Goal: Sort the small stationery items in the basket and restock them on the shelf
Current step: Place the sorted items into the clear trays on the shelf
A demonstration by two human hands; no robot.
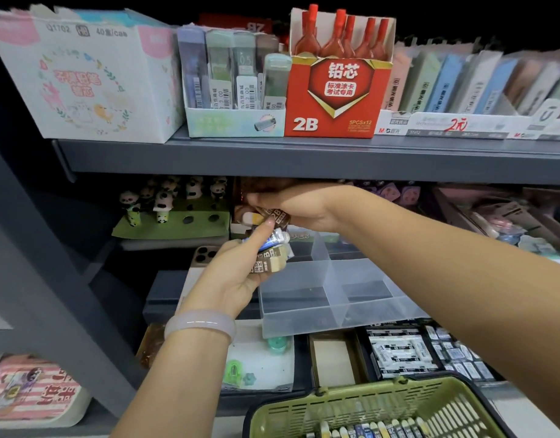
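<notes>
My left hand (233,273) holds a small stack of wrapped erasers (274,254), brown-sleeved ones with a blue-and-silver one on top, in front of the middle shelf. My right hand (299,205) reaches in under the upper shelf and pinches a brown-sleeved eraser (270,216) at a brown display box (240,197). The green basket (380,412) sits at the bottom edge, with several small erasers lined up inside. A pale bangle is on my left wrist.
A clear plastic divided tray (335,292) sits just right of my left hand. Panda toppers stand in a green holder (174,219) to the left. The upper shelf (304,156) carries a red 2B lead box (337,96) and lead cases. Packed erasers (402,352) lie below right.
</notes>
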